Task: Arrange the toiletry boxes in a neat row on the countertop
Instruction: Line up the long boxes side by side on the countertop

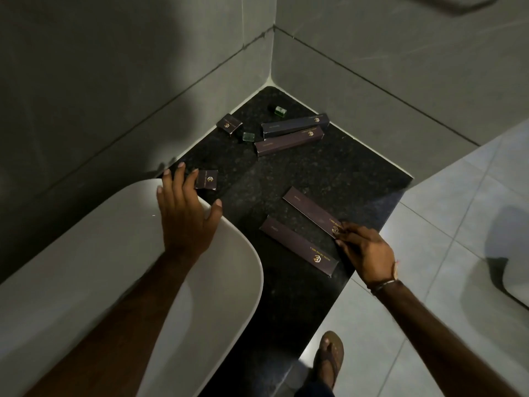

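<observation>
Dark purple toiletry boxes with gold logos lie scattered on a black speckled countertop (300, 173). Two long boxes lie near me: one (310, 210) whose near end my right hand (365, 250) pinches with its fingertips, and another (297, 246) just left of it. Two more long boxes (294, 126) (289, 141) lie side by side by the back corner. A small square box (229, 123) sits at the back left. Another small box (206, 179) lies beside the fingertips of my left hand (186, 210), which rests spread on the basin rim, holding nothing.
A white basin (100, 267) fills the left. Two small green-capped bottles (279, 109) (248, 136) stand near the back corner. Grey tiled walls close the counter at the back. The counter's right edge drops to a pale tiled floor (429, 296), where my sandalled foot (329, 356) shows.
</observation>
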`<state>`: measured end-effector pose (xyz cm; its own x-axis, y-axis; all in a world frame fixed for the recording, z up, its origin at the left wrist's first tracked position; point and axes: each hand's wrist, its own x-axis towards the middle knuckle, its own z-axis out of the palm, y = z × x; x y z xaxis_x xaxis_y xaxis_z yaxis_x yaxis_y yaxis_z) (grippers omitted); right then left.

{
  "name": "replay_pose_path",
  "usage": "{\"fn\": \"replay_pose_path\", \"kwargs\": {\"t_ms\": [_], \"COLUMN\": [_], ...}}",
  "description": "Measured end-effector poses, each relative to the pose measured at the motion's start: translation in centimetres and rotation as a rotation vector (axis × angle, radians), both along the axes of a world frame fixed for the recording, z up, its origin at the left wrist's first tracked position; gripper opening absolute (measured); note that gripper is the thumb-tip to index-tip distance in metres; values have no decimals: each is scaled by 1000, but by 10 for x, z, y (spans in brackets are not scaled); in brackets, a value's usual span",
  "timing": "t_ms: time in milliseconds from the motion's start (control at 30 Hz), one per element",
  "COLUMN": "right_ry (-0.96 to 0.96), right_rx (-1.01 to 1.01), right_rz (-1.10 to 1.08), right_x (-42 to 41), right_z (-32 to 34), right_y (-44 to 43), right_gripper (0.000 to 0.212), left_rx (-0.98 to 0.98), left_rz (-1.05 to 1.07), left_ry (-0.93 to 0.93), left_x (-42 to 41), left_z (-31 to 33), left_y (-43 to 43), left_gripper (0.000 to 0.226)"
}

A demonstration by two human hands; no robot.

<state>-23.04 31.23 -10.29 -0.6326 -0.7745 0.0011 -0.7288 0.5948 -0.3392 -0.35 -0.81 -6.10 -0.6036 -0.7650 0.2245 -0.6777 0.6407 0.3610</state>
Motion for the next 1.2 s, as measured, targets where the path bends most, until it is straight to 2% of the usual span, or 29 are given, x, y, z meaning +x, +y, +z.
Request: {"fn": "replay_pose_path", "kwargs": {"t_ms": [500,900,1067,1200], "right_ry": [-21,-42,19,34], "right_rx": [-103,-92,-164,-192], "right_rz": [60,97,-46,-78], "right_x": [9,3,-4,-38], "right_z": [-10,-4,18,25], "right_y": [-2,-4,-10,-72], "right_gripper": [24,31,43,39], "left_rx": [-10,10,23,33], "left_rz": [9,-2,-15,-11], "left_ry": [-17,-4,25,68], "left_x": [-1,-1,-1,-1], "left_z": [3,1,0,-3], "left_y": [1,0,0,-1], "left_gripper": [78,78,76,76]}}
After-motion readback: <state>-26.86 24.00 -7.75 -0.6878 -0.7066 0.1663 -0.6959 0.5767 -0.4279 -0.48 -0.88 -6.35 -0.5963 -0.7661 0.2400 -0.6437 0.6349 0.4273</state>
